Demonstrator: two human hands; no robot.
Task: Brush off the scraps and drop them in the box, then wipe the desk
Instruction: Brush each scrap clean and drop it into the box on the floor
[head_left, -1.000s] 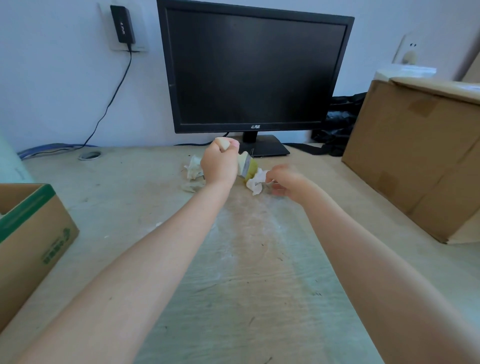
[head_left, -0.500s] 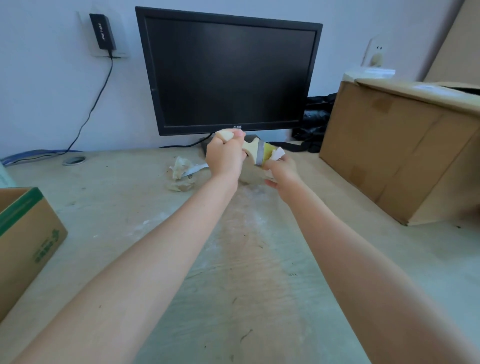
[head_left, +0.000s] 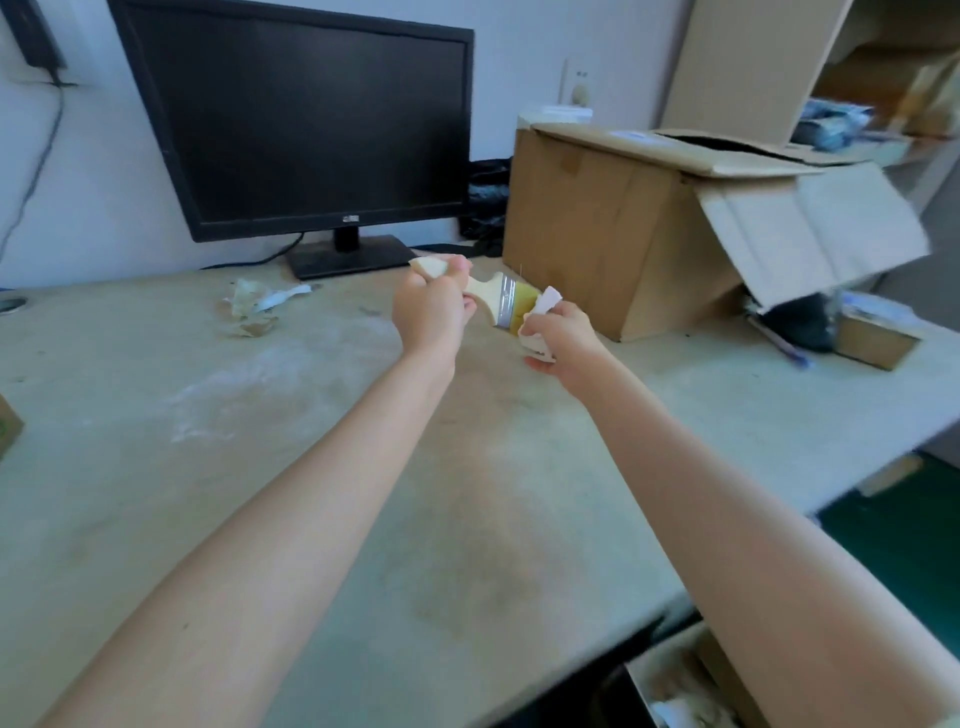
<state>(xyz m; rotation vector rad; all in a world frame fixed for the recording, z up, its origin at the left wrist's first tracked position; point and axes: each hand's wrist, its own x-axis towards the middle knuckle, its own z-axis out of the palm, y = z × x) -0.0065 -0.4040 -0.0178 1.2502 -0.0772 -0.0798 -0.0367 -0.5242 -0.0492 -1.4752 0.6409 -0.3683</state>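
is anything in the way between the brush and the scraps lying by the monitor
Nothing visible on the desk between them. The scraps lie in the open, left of the brush, which the left hand holds by its handle. The right hand holds a white scrap at the bristles.

In the middle of the frame I see my left hand (head_left: 428, 312) wrapped round the pale handle of a brush (head_left: 498, 304). My right hand (head_left: 563, 338) is just beside it, pinching a white scrap of paper (head_left: 548, 301) at the yellow bristles. More scraps (head_left: 254, 306) lie on the desk (head_left: 311, 467) left of centre, near the foot of the black monitor (head_left: 301, 124). A big brown box (head_left: 597, 234) stands at the upper right, one flap hanging down. Another box (head_left: 675, 686) peeks in at the bottom right.
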